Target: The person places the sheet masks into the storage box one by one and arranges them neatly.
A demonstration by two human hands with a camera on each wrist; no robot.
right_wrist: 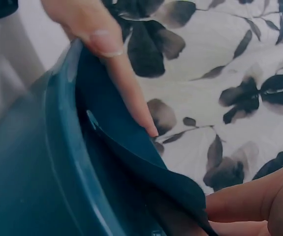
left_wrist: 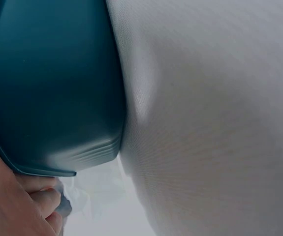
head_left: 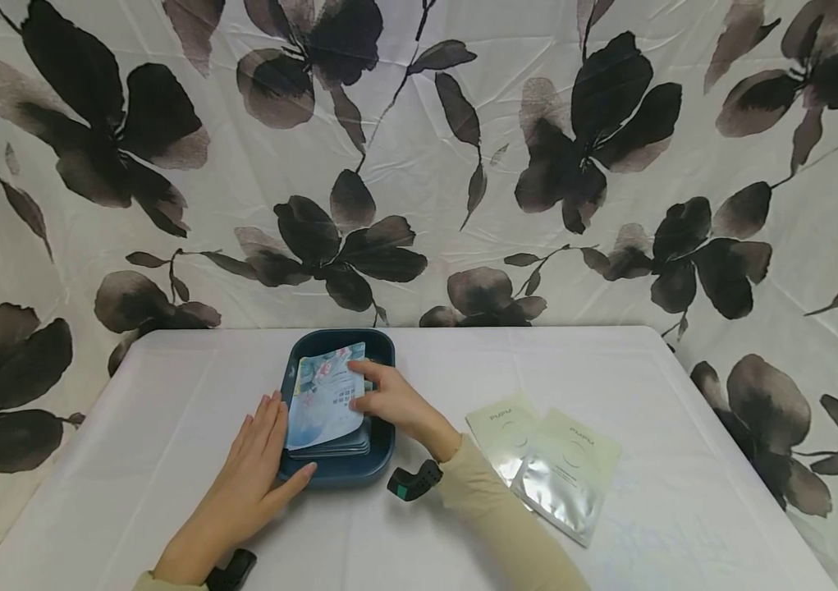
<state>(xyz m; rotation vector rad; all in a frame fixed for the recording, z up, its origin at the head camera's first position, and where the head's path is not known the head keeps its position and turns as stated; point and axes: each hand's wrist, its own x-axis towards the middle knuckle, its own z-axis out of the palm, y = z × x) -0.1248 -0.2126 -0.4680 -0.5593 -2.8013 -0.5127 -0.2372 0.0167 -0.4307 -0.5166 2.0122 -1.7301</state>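
Observation:
A dark blue plastic tray (head_left: 361,471) stands near the table's far edge, with a stack of blue sheet mask packets (head_left: 341,449) in it. My right hand (head_left: 398,404) reaches over the tray's right side and pinches the right edge of the top floral packet (head_left: 321,406). That packet is lifted and tilted; in the right wrist view its edge (right_wrist: 131,160) bends, with the fingertips (right_wrist: 239,199) at one corner. Against the tray's left wall lies my left hand (head_left: 252,468), its fingers straight and thumb spread towards the front rim. The left wrist view shows the tray's outer wall (left_wrist: 52,83) up close.
Two pale green and silver sheet mask packets (head_left: 570,472) lie overlapping on the white table, right of my right forearm. Black bands (head_left: 414,480) are on both wrists. Behind the table's far edge hangs a floral cloth (head_left: 463,189).

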